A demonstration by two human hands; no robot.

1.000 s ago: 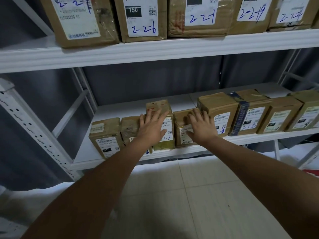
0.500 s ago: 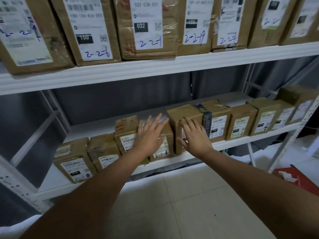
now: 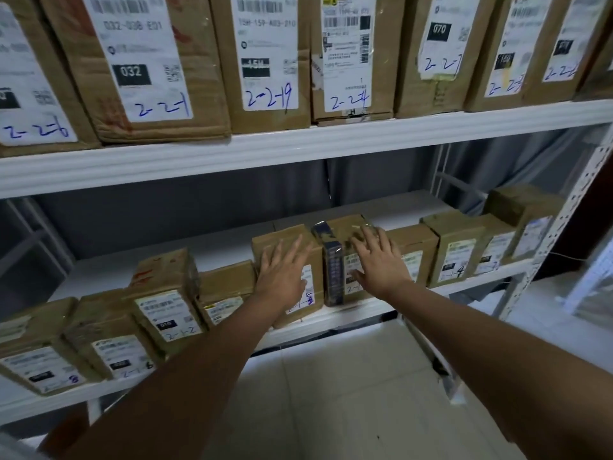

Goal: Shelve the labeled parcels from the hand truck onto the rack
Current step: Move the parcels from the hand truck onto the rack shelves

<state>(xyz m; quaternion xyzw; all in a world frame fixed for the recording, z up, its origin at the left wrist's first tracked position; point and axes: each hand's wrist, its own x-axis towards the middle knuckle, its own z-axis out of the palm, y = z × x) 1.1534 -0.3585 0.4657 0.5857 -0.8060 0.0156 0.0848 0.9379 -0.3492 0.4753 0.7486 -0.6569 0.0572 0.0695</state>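
Here, you were tidying boxes already put on the lower shelf (image 3: 331,315) of the rack, so this looked like the lining-up part of the job. Your left hand (image 3: 282,277) was flat with its fingers spread, pressing on the front of a brown parcel (image 3: 310,303) near 6 o'clock from the picture's middle. Your right hand (image 3: 376,263) was spread too, lying on the taped parcel (image 3: 335,277) just beside it, toward 4 o'clock. Neither hand was holding anything. More labeled parcels stood in a row from 8 o'clock to 3 o'clock, and bigger ones filled the upper shelf (image 3: 298,144) at 12 o'clock. The hand truck was not in view. Next, I think you needed a soft, even push to get both boxes straight, then a turn back for another parcel.
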